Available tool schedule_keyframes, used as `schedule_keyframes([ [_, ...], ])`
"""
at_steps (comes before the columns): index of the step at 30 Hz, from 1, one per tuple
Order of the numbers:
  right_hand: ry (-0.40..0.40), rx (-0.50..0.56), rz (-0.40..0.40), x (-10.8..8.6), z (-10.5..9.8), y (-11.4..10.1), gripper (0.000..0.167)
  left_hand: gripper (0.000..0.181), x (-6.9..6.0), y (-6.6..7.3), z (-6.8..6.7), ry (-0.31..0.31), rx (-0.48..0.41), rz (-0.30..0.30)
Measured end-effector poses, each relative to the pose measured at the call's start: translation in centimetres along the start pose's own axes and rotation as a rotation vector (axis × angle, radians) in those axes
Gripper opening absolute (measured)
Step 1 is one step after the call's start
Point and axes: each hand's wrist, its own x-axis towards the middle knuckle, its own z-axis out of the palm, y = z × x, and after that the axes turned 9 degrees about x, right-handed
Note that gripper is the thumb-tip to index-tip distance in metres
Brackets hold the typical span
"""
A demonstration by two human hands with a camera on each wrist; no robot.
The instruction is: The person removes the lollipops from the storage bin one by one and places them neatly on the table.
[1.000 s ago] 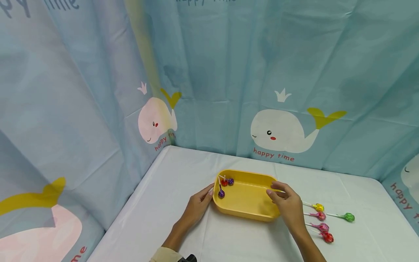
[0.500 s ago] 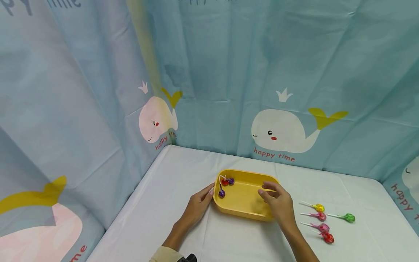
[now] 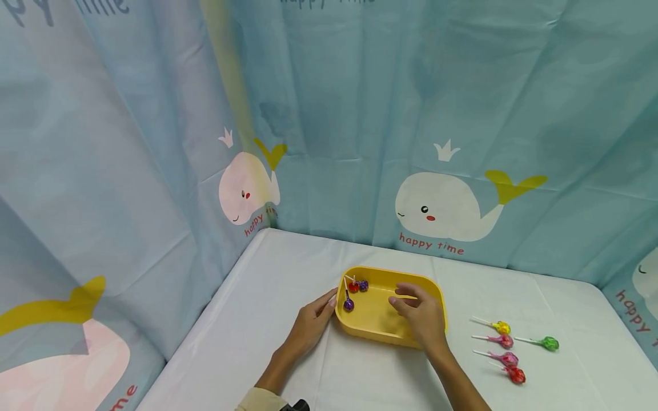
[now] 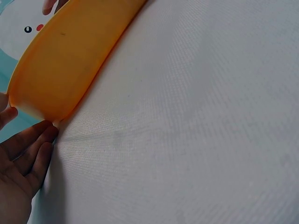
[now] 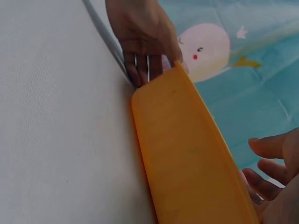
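Observation:
A yellow tray (image 3: 380, 337) stands on the white table, with two purple lollipops (image 3: 348, 305) and a red one (image 3: 353, 286) in its left end. My left hand (image 3: 310, 325) touches the tray's left end from outside. The left wrist view has its fairly straight fingers (image 4: 39, 140) against the end wall and the thumb near the rim. Over the tray's right half hovers my right hand (image 3: 422, 317), thumb and fingers apart, nothing between them. In the right wrist view, the right-hand fingers (image 5: 264, 184) are above the rim, partly cut off by the frame edge.
Right of the tray lie several lollipops: a yellow one (image 3: 501, 327), a green one (image 3: 550, 343), pink ones (image 3: 508, 359) and a red one (image 3: 516, 374). A blue curtain with whale prints (image 3: 437, 205) rises behind the white-covered table (image 3: 288, 257).
My right hand has moved left from the tray's right rim to above its interior, uncovering the sticks of the lollipops on the table. The left hand and tray have stayed put.

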Motion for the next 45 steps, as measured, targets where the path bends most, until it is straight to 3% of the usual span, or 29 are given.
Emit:
schedule_keyframes([
  [14,-0.083,-0.030,0.047,1.0,2.8,0.1,0.040,0.049,-0.1,0.0,0.0,0.011,0.010,-0.005],
  [34,-0.201,-0.142,0.021,2.2,5.8,0.5,0.037,0.046,0.0,0.0,0.0,0.013,0.004,-0.004],
  [45,-0.261,-0.148,0.030,2.7,6.9,0.4,0.036,0.046,0.0,-0.1,0.1,0.023,-0.001,0.013],
])
